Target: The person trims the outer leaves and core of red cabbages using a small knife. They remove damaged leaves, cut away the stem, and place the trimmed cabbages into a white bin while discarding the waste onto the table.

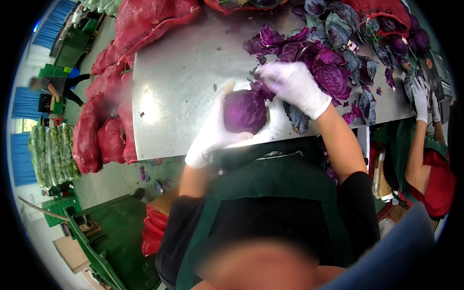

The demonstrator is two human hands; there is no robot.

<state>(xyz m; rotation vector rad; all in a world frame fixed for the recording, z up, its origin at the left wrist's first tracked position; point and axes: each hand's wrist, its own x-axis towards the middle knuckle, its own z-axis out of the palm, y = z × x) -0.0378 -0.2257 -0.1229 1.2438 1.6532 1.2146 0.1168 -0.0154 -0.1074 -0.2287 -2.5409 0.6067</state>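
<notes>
A trimmed red cabbage head rests at the near edge of a metal table. My left hand, in a white glove, is wrapped round its left and near sides. On the cabbage's far right, a torn purple leaf stands out from the head. My gloved right hand is curled over that leaf and seems to pinch it; motion blurs the fingers. Just right of the cabbage, a dark outer leaf lies on the metal.
Loose purple cabbage leaves heap up at the right. Red mesh sacks line the far side and stand left of the table. A co-worker's gloved hands work at the far right. A green bin stands at lower left; another person is farther off.
</notes>
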